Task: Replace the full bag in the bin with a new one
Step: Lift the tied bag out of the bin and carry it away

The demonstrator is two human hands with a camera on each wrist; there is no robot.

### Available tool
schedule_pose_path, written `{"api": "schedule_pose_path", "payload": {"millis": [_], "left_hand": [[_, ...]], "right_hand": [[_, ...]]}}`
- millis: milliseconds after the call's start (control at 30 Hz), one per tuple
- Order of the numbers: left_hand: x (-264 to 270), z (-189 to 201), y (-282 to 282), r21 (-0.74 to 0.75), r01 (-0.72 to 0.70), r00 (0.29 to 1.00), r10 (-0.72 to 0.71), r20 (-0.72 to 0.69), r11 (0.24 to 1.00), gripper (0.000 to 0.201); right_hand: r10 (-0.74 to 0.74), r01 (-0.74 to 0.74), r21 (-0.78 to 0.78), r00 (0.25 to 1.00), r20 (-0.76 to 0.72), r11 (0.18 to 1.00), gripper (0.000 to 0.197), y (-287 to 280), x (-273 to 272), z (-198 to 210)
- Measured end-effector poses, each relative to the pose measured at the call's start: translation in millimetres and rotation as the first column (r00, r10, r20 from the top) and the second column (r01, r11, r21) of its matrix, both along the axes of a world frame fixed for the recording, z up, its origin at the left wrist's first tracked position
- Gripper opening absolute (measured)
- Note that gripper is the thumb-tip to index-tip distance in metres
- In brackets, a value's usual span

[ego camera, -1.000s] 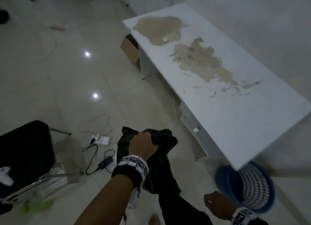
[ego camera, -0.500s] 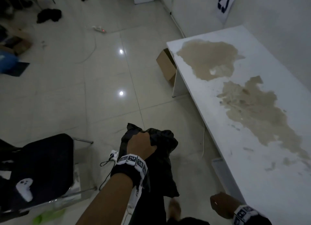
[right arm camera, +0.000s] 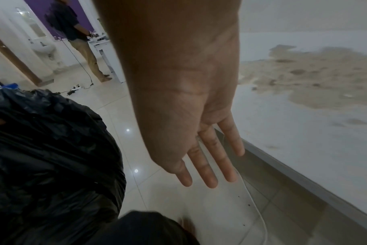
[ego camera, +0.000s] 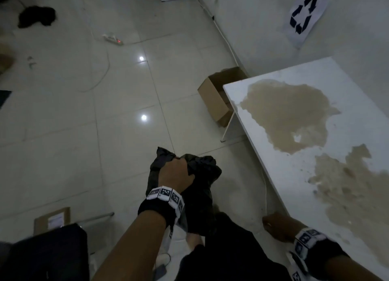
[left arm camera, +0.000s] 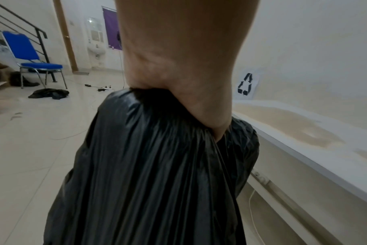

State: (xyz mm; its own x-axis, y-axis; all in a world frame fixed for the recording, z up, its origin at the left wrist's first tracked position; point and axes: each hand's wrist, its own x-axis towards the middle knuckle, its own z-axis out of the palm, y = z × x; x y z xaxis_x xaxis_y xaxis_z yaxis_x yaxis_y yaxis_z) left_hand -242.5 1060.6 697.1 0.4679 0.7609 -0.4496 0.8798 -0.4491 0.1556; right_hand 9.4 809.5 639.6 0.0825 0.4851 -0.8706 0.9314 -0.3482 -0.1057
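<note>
- Low in the middle of the head view, the left hand is clenched round the gathered neck of the full black plastic rubbish bag, knuckles up.
- From the fist the bag hangs straight down, its long axis vertical; a short ruffle of plastic sticks out above the fingers, and the body drops past the forearm toward the pale tiled floor.
- Seen from the left wrist, the film runs in tight lengthwise pleats from the grip and widens below, glossy and taut, which suggests real weight inside.
- At the lower right of the head view, the right hand holds nothing; the right wrist view shows its fingers straight and loosely spread, pointing down just beside the edge of the white stained tabletop.
- The two hands are well apart, the bag to the left of the free one and already borne wholly by the left.
- No bin and no fresh liner show in any view now, so the old bag seems to be out and on its way to be set down.
- A paper sheet with a recycling symbol lies against the wall at the upper right.
</note>
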Motion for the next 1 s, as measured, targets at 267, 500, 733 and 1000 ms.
{"api": "schedule_pose_path", "payload": {"millis": [267, 500, 733, 1000], "left_hand": [[46.7, 6.3, 182.3, -0.014, 0.112, 0.991, -0.113, -0.076, 0.994, 0.042], [96.0, 25.3, 314.8, 0.116, 0.201, 0.977, -0.191, -0.092, 0.973, 0.034], [165.3, 27.3, 450.8, 0.123, 0.397, 0.917, -0.388, -0.089, 0.910, 0.033], [255.3, 27.3, 575.0, 0.037, 0.601, 0.798, -0.602, 0.017, 0.798, 0.031]], "right_hand": [[0.000, 0.002, 0.020, 0.998, -0.063, 1.000, 0.024, 197.6, 27.9, -13.6], [-0.142, 0.158, 0.134, 0.983, -0.120, 0.978, 0.019, 328.2, 66.4, -7.9], [-0.316, 0.327, 0.106, 0.943, -0.103, 0.939, 0.023, 423.1, 79.3, -22.8], [-0.635, 0.649, 0.116, 0.760, -0.138, 0.752, 0.026, 523.3, 70.4, -12.3]]}}
